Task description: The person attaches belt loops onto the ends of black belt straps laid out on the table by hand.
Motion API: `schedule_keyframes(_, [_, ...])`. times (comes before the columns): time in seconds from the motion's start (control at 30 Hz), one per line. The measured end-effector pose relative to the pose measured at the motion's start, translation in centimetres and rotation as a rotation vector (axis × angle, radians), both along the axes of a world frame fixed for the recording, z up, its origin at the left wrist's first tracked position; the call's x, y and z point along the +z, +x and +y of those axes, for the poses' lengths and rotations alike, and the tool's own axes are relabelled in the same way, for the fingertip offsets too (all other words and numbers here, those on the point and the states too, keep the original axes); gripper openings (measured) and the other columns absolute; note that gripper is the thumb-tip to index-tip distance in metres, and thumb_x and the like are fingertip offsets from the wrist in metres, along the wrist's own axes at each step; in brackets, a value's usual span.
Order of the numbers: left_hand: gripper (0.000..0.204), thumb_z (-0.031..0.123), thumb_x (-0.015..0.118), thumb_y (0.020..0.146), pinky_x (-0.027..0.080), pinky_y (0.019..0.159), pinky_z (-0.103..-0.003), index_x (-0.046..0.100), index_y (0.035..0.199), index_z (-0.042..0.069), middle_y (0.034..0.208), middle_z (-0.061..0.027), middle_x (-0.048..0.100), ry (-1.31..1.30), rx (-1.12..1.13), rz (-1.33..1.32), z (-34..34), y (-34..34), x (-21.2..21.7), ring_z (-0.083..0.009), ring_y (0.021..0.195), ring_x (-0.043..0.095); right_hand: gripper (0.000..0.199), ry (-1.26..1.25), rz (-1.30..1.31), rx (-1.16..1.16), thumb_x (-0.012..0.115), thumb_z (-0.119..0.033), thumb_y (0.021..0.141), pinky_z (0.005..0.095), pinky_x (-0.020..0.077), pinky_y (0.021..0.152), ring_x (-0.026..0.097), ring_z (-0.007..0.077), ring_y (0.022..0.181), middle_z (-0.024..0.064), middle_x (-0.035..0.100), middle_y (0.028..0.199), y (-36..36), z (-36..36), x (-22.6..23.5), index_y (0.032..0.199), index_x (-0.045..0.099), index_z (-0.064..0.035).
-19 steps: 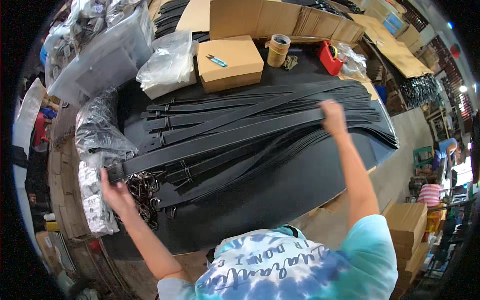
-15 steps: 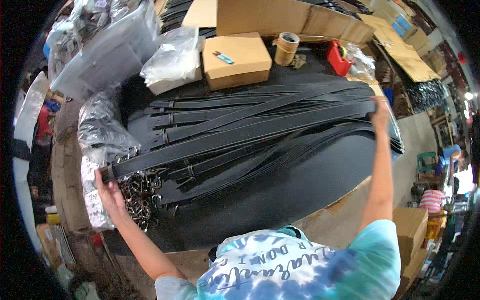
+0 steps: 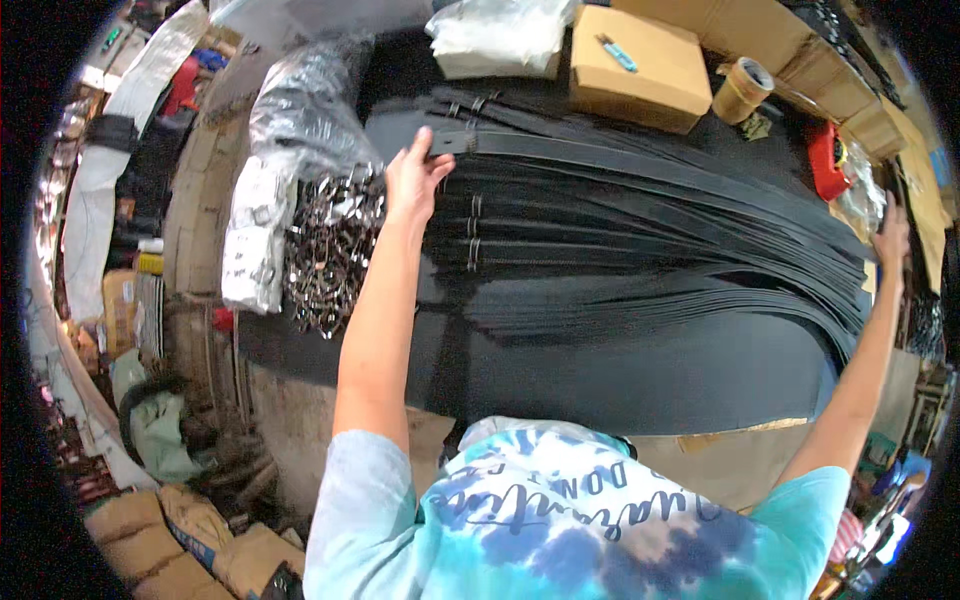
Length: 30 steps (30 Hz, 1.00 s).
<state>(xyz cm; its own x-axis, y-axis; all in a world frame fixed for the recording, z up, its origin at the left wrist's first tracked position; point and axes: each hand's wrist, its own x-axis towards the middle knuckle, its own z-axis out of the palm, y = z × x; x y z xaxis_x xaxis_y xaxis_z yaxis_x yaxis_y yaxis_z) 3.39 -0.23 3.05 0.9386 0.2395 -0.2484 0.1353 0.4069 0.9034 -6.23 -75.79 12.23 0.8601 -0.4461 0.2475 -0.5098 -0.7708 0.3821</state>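
My left hand (image 3: 410, 182) is at the left end of a black belt (image 3: 600, 158) lying along the top of a spread pile. Its fingers are apart around the belt's tip and seem to touch it. Several more black belts (image 3: 640, 235) fan out beneath and beside it, with small loops near their left ends. At the far right, my right hand (image 3: 891, 238) is just past the belts' bent right ends, fingers stretched out, holding nothing I can see. Beside my left forearm lies a heap of shiny metal buckles (image 3: 325, 255).
Clear plastic wrapping (image 3: 310, 110) lies left of the buckles. At the back stand a white packet (image 3: 500, 40), a cardboard box (image 3: 640, 75) with a blue cutter (image 3: 617, 53) on it, a tape roll (image 3: 745, 92) and a red tape dispenser (image 3: 828, 165). The black tabletop (image 3: 640, 375) is nearest me.
The belt that was stretched between my hands now lies on the pile. My left hand has moved away from me, past the buckles; my right hand has left the belt's end. The view has turned left.
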Motion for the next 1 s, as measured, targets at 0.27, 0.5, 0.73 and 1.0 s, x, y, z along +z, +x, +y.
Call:
schedule_keyframes(0.27, [0.044, 0.012, 0.066, 0.086, 0.056, 0.067, -0.027, 0.05, 0.121, -0.009, 0.101, -0.0144, 0.061, 0.236, -0.12, -0.035, 2.5, -2.8, 1.0, -0.0213, 0.078, 0.067, 0.021, 1.108, 0.002, 1.116, 0.059, -0.002, 0.078, 0.036, 0.0485, 0.077, 0.06, 0.0289, 0.085, 0.0126, 0.063, 0.089, -3.7, 42.6, -7.1, 0.099, 0.065, -0.0041])
schedule_keyframes(0.5, [0.014, 0.011, 0.072, 0.078, 0.046, 0.054, -0.022, 0.068, 0.087, 0.001, 0.074, -0.0022, 0.064, 0.642, -0.24, 0.063, 12.1, -13.5, -1.1, -0.0062, 0.064, 0.057, 0.022, 1.308, 0.184, 1.084, 0.061, -0.014, 0.084, 0.0385, 0.0447, 0.083, 0.053, 0.0311, 0.092, 0.0147, 0.057, 0.093, -6.9, 55.7, -14.4, 0.101, 0.064, 0.0013])
schedule_keyframes(0.73, [0.03, 0.015, 0.079, 0.069, 0.047, 0.056, -0.028, 0.064, 0.092, 0.004, 0.09, -0.0073, 0.055, 1.149, -0.282, -0.061, 11.0, -21.3, -4.5, -0.0142, 0.059, 0.055, 0.032, 1.142, 0.291, 1.091, 0.064, -0.027, 0.083, 0.0397, 0.0456, 0.08, 0.053, 0.0318, 0.09, 0.0147, 0.056, 0.092, -5.5, 59.5, -14.5, 0.099, 0.066, 0.0002])
schedule_keyframes(1.0, [0.024, 0.02, 0.08, 0.069, 0.047, 0.055, -0.035, 0.064, 0.079, 0.005, 0.086, -0.0067, 0.054, 1.154, -0.189, -0.086, 11.0, -21.6, -6.7, -0.0203, 0.056, 0.055, 0.029, 1.108, 0.353, 1.051, 0.062, -0.028, 0.085, 0.0412, 0.0461, 0.079, 0.056, 0.0332, 0.092, 0.0172, 0.057, 0.091, -5.3, 61.2, -13.6, 0.093, 0.065, -0.0006])
